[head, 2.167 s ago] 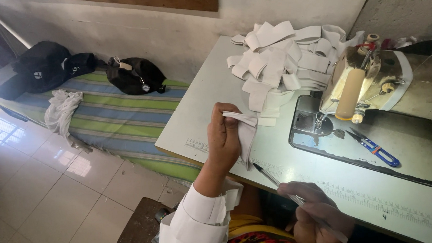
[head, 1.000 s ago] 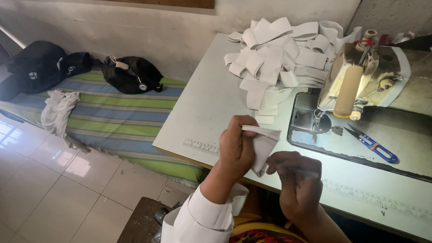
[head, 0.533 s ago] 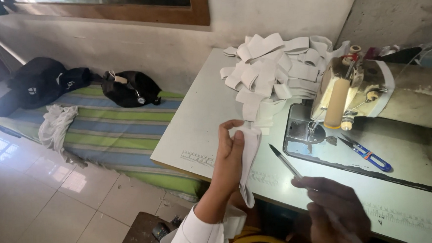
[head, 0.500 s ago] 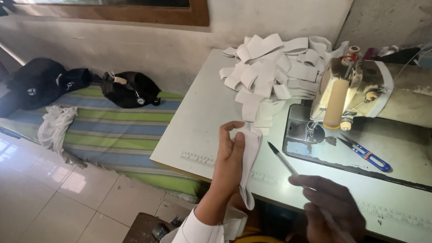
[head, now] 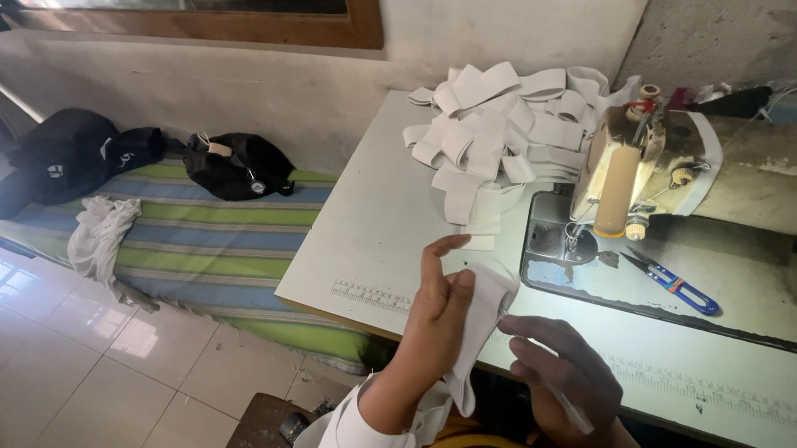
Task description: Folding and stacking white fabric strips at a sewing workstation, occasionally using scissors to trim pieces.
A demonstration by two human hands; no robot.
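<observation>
Your white table stands against a plain wall, with a sewing machine at its far right and a striped mattress on the floor beside it. A heap of white strips is piled by the machine; you have one strip in hand, so most seem left. It is soft white cloth, draped over your left hand, whose fingers curl round it. Your right hand pinches a thin stick just beside it. Blue snips lie unused.
</observation>
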